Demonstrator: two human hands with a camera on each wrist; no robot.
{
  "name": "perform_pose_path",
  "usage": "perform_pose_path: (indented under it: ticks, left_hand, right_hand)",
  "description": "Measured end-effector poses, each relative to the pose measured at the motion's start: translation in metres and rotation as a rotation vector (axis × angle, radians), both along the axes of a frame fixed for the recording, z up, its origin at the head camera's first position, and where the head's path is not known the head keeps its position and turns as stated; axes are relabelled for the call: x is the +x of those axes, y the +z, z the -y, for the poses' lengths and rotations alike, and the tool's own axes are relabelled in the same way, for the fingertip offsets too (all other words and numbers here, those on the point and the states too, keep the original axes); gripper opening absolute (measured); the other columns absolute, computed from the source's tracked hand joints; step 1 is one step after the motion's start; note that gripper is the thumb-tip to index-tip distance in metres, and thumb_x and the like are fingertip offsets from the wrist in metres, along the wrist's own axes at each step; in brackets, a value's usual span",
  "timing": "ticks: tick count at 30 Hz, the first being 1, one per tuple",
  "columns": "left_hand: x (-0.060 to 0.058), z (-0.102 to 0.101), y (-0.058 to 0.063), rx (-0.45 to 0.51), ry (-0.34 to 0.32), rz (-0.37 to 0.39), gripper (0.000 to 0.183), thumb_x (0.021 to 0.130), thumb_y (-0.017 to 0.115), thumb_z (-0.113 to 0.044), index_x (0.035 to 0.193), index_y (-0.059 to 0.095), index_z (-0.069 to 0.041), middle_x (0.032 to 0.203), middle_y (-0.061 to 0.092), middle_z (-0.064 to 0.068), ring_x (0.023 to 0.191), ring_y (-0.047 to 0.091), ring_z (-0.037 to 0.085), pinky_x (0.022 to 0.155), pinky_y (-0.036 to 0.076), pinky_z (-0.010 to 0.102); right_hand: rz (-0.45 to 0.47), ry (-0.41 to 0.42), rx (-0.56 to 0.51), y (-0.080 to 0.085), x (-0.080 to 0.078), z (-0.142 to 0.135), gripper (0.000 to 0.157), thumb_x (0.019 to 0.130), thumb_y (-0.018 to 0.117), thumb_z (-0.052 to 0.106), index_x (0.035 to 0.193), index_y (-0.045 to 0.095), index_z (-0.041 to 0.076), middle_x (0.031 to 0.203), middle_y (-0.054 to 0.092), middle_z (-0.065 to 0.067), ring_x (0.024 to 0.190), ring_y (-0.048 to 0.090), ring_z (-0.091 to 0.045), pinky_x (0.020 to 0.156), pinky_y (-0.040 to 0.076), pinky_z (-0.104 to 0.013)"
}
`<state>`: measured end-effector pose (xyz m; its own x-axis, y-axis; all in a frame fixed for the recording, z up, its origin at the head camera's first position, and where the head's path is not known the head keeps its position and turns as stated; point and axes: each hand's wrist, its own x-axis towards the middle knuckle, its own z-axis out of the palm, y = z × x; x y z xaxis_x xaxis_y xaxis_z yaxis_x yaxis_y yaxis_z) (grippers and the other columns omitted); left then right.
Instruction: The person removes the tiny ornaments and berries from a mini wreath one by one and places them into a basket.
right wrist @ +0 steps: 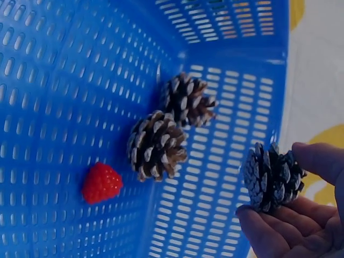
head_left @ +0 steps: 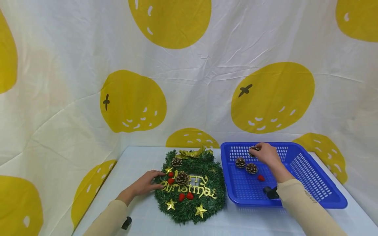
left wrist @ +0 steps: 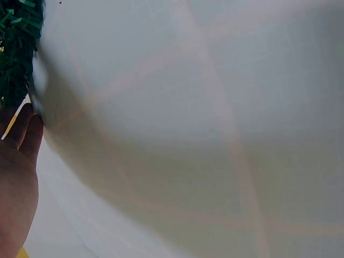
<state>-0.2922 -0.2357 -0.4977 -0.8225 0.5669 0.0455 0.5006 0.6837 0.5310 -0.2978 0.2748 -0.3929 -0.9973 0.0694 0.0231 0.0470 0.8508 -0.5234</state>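
My right hand (head_left: 267,153) holds a pine cone (right wrist: 273,176) between thumb and fingers, raised over the far part of the blue basket (head_left: 325,200). Two more pine cones, one (right wrist: 157,145) touching the other (right wrist: 189,101), lie in the basket near a red berry (right wrist: 102,183). With fingers and thumb extended, my left hand (head_left: 147,182) rests at the left edge of a green wreath (head_left: 177,213). The wreath carries gold "Merry Christmas" lettering (head_left: 203,191), red berries (head_left: 190,196), gold stars (head_left: 200,210), a gold bow (head_left: 192,153) and two pine cones (head_left: 182,178).
The wreath lies flat on a white table (head_left: 141,216), just left of the basket. Behind the table hangs a white cloth (head_left: 200,98) printed with yellow fruit. Black wrist cameras (head_left: 271,192) sit on both forearms.
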Motion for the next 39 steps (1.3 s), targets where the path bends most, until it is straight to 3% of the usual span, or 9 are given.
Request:
perform_pose_path:
  ticks: [10,21,31,39]
  left_hand:
    - [0.002,0.001,-0.003,0.003,-0.004,0.019,0.057,0.091,0.067,-0.043,0.136,0.055,-0.009,0.134,0.052,0.017,0.125,0.047,0.041,0.100,0.038,0.060]
    - [0.002,0.002,-0.005,0.000,0.009,0.026,0.057,0.092,0.066,-0.044,0.136,0.055,-0.012,0.135,0.052,0.015,0.126,0.046,0.039,0.100,0.038,0.059]
    - [0.001,0.001,-0.002,-0.007,0.004,0.009,0.056,0.092,0.066,-0.044,0.136,0.055,-0.011,0.134,0.052,0.015,0.125,0.047,0.040,0.100,0.038,0.060]
    - [0.001,0.000,-0.002,-0.009,0.001,-0.003,0.056,0.092,0.066,-0.045,0.136,0.055,-0.011,0.134,0.053,0.014,0.125,0.047,0.038,0.100,0.038,0.059]
  right_hand:
    - [0.087,0.047,0.007,-0.011,-0.008,-0.006,0.059,0.093,0.063,0.031,0.125,0.055,-0.017,0.124,0.055,-0.037,0.110,0.053,-0.052,0.086,0.047,-0.058]
    - [0.077,0.057,0.053,-0.018,-0.011,-0.006,0.050,0.092,0.064,0.028,0.114,0.061,-0.017,0.117,0.058,-0.037,0.104,0.056,-0.051,0.084,0.049,-0.056]
    - [0.080,0.019,0.038,-0.011,-0.009,-0.002,0.052,0.093,0.063,0.028,0.120,0.058,-0.017,0.121,0.056,-0.036,0.106,0.056,-0.050,0.086,0.048,-0.056]
    - [0.025,0.049,0.006,-0.005,-0.011,0.000,0.057,0.095,0.061,0.032,0.128,0.055,-0.013,0.125,0.056,-0.033,0.109,0.055,-0.049,0.088,0.046,-0.057]
